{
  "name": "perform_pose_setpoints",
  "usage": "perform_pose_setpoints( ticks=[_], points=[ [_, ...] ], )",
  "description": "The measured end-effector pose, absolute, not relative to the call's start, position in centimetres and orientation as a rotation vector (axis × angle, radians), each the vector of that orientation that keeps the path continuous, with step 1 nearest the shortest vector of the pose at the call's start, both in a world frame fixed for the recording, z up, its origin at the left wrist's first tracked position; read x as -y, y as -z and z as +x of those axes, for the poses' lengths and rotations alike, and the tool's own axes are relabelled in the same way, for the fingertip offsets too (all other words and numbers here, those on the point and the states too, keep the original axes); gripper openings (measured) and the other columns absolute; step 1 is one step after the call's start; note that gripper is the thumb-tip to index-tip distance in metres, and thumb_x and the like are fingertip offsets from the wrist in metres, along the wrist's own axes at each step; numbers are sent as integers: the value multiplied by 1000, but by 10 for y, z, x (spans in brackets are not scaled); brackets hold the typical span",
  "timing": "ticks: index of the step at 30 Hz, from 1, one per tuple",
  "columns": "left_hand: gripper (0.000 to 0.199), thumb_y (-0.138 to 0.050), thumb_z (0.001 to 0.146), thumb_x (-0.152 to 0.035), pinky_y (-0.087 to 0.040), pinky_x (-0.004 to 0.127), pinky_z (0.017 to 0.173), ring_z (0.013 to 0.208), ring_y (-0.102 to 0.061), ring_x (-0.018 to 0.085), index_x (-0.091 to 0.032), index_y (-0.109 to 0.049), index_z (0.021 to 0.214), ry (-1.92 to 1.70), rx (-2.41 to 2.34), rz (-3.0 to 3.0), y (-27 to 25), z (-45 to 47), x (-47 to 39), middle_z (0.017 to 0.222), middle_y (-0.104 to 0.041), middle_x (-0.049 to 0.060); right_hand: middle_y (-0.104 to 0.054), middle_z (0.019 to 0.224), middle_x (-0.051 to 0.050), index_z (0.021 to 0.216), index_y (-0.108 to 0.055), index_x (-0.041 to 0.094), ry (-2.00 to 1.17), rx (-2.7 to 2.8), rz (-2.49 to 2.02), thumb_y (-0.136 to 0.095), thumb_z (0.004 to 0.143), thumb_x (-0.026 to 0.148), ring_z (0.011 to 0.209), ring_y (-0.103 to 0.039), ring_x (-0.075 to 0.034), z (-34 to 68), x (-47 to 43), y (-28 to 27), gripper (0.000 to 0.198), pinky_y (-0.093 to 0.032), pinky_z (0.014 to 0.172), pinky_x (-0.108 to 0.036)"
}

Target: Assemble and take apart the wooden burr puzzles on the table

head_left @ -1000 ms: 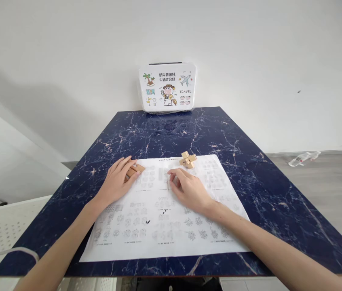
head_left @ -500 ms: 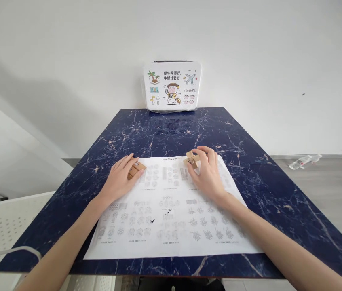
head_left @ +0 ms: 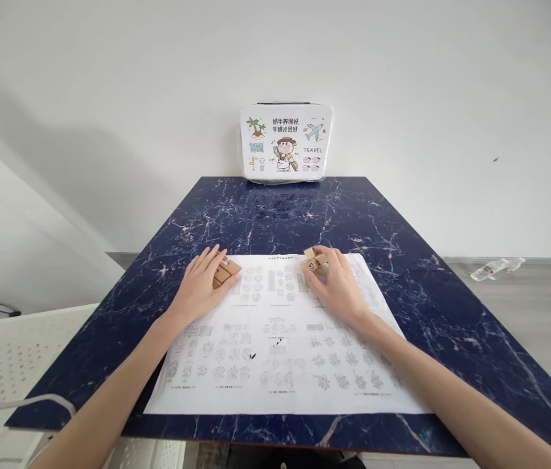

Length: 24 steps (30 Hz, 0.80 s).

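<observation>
My left hand [head_left: 204,280] lies on the far left part of a printed paper sheet [head_left: 236,309]. Its fingers reach over several notched wooden puzzle blocks [head_left: 226,268] lying side by side, with the thumb along their near edge; part of them is hidden under the palm. Toward the sheet's far right, my right hand [head_left: 337,283] pinches a small cluster of joined wooden puzzle blocks [head_left: 312,264] between thumb and fingers. One block juts up from that cluster, and a dark letter-like mark shows on its front.
The sheet covers the near part of a dark blue marbled table [head_left: 275,228]. A white cartoon-printed case [head_left: 285,143] leans against the wall at the back. Left of the table stands a white perforated surface [head_left: 16,352] with a cable [head_left: 36,398]. A clear bottle [head_left: 495,268] lies on the floor.
The view has shifted slightly. My right hand has come a little lower and nearer with its joined blocks, whose mark now faces me more plainly. My left hand stays over its blocks.
</observation>
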<state>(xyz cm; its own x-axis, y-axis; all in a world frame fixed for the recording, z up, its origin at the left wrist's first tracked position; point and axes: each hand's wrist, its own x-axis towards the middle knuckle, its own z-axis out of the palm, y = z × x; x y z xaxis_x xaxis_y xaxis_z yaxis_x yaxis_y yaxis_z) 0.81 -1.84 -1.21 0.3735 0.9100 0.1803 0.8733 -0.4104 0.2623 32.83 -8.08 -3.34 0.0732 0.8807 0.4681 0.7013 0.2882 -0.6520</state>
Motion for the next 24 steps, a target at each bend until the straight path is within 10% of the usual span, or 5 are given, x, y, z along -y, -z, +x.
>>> perform_pose_setpoints(
  ticks=[10,19,24],
  points=[
    [92,-66,89,-69,-22,64,127,161,-13,41,-26,-28,161,-671,-1616,2462,3,9,32,175,-15,15,-64,129,-12,131,-52,27,-313,1719,-1316,-66,94,31,120,-57,-32,318,91,20,40,-50,101,-53],
    [36,-51,105,-50,-54,43,98,115,-66,27,-25,-60,130,-594,-1080,2395,-25,55,58,122,-70,8,-63,132,-11,140,-48,30,-483,1846,-1058,-70,95,28,115,-61,-29,303,105,15,50,-54,99,-51],
    [32,-56,103,-48,-53,37,80,88,-67,21,-23,-59,121,-595,-990,2251,-26,85,61,105,-72,5,-62,132,-11,141,-47,31,-472,1866,-1011,-73,95,29,118,-59,-30,304,108,16,53,-55,98,-50]
  ],
)
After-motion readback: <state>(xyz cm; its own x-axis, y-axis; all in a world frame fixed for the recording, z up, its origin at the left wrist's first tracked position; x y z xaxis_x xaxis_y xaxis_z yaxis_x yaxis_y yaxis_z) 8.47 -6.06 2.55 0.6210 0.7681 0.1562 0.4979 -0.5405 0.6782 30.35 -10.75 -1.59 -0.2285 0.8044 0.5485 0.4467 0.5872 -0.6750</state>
